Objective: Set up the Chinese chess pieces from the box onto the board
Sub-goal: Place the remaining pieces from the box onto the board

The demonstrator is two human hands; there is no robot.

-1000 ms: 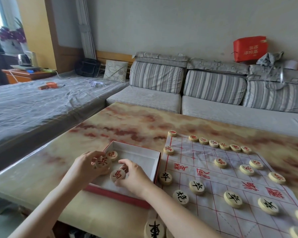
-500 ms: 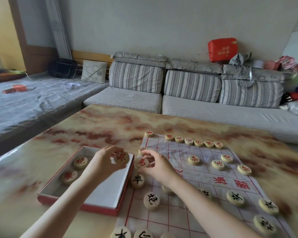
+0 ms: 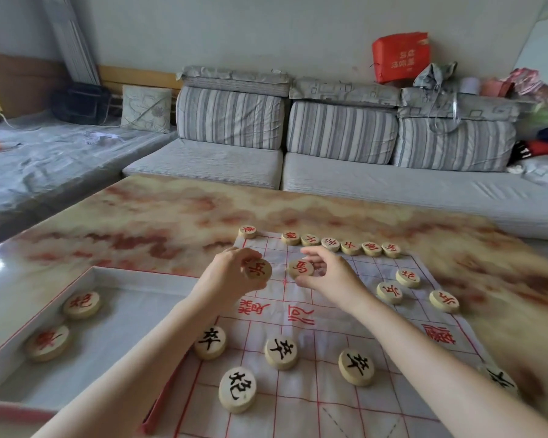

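A white cloth board (image 3: 329, 314) with red lines lies on the table. My left hand (image 3: 231, 273) pinches a red-lettered wooden piece (image 3: 258, 269) above the board's far left part. Beside it, my right hand (image 3: 326, 273) holds another red-lettered piece (image 3: 301, 268) over the board. A row of red pieces (image 3: 340, 246) lines the far edge, and one more red piece (image 3: 247, 231) sits at the far left corner. Black-lettered pieces (image 3: 280, 352) stand on the near half. The red-edged box (image 3: 19, 324) at left holds two red pieces (image 3: 81, 305).
The marbled table top (image 3: 159, 222) extends beyond the board. Three more red pieces (image 3: 407, 278) sit on the board's right side. A striped grey sofa (image 3: 329, 143) runs behind the table, with a red bag (image 3: 400, 56) on its back.
Both hands lifted a red piece each out of the box and carried them right, over the far left part of the board. The view turned right with them.
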